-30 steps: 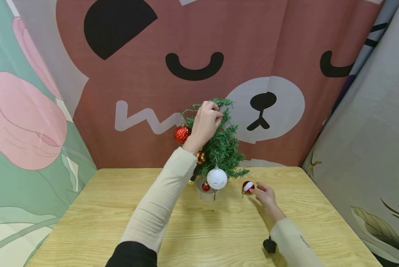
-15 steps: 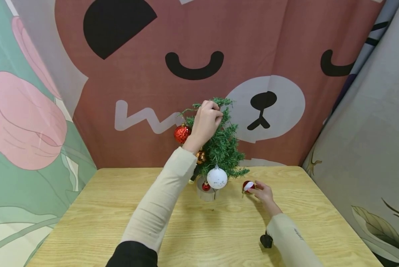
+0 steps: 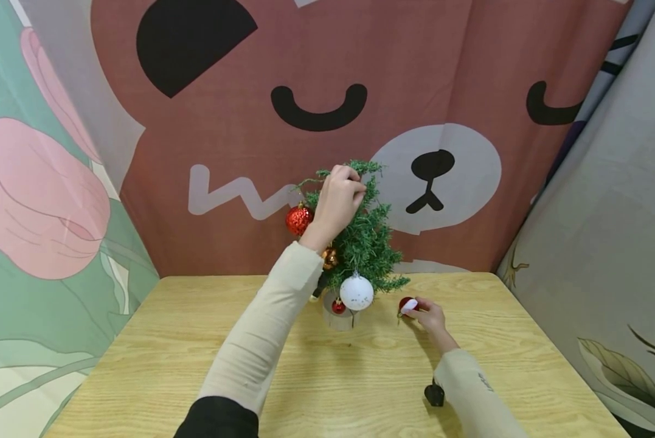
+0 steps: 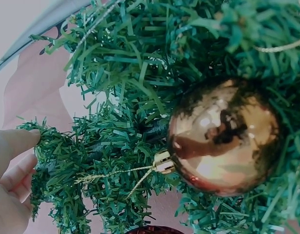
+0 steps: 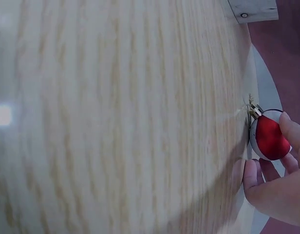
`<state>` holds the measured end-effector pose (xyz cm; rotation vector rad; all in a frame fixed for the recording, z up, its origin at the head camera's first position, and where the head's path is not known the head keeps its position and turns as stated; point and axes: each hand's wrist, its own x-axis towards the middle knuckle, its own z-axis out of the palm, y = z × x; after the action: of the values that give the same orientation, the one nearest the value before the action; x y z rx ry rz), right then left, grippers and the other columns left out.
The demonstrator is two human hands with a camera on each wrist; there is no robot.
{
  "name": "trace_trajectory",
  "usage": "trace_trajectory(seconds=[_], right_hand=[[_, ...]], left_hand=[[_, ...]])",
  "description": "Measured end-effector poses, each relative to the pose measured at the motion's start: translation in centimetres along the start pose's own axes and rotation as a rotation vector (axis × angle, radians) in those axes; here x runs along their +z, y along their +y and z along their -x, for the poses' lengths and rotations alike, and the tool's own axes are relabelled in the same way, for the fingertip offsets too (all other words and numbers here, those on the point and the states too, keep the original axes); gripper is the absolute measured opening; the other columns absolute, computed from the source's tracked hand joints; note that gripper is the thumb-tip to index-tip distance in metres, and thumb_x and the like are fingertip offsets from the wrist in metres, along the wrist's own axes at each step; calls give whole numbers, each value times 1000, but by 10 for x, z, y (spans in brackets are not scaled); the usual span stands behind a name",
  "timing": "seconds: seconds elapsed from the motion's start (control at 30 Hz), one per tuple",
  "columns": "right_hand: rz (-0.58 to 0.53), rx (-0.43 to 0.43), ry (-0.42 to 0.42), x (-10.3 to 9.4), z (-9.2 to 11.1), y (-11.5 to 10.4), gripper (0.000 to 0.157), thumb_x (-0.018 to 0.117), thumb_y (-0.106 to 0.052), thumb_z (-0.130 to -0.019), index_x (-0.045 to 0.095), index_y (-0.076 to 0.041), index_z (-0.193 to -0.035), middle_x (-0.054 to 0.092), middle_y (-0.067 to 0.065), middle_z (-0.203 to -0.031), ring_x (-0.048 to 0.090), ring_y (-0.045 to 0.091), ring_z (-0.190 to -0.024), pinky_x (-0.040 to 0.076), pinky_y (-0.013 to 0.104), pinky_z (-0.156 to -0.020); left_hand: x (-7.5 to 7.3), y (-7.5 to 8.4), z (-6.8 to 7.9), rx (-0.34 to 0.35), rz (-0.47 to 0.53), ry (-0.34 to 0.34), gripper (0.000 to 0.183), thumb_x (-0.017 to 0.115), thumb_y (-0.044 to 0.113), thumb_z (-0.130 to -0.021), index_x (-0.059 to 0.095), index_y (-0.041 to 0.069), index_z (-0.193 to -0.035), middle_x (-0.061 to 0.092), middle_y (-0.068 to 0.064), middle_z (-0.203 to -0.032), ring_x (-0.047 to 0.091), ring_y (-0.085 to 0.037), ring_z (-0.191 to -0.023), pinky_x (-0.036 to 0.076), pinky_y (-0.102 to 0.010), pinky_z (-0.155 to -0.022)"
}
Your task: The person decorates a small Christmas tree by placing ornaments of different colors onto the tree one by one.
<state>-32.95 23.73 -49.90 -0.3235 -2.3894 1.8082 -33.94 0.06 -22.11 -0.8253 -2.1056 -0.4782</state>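
Note:
Fingers of my left hand pinch the top of a small green artificial Christmas tree; in the left wrist view the fingers hold a leafy branch end. A shiny gold bauble hangs near that hand. To the right of the tree, my right hand grips a red and white Christmas bauble low at the table. The right wrist view shows the thumb on one side of this bauble and fingers on the other, its gold cap and cord free.
The tree stands on a round wooden base towards the back of the wooden table. On it hang a glittery red bauble, a white bauble and a small red one. A patterned curtain rises behind.
The right hand and forearm have shifted slightly left, and the fingers have come in closer around the red and white bauble, which has turned a little. The left hand holds still on the tree.

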Motion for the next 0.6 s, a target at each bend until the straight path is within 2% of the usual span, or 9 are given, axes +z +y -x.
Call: trace_trajectory(seconds=[0.13, 0.4, 0.6], right_hand=[[23, -19, 14, 0, 0, 1, 47, 61, 3, -81, 44, 14, -123, 47, 32, -116, 45, 40, -104, 46, 29, -75], [42, -41, 77, 0, 2, 1, 44, 64, 3, -78, 48, 16, -117, 50, 32, -112, 46, 42, -103, 42, 43, -84], [24, -22, 105, -1, 6, -1, 45, 63, 4, -77, 47, 16, -117, 47, 33, -114, 43, 43, -106, 37, 47, -89]], left_hand=[[0, 0, 0, 1, 0, 1, 14, 59, 8, -86, 73, 3, -85, 57, -8, -91, 48, -21, -90, 40, -28, -78], [0, 0, 0, 1, 6, 7, 15, 59, 8, -86, 73, 3, -84, 57, -8, -91, 48, -22, -89, 40, -29, -76], [0, 0, 1, 3, 12, 9, 14, 59, 7, -86, 73, 3, -84, 57, -8, -90, 48, -22, -89, 40, -29, -76]])
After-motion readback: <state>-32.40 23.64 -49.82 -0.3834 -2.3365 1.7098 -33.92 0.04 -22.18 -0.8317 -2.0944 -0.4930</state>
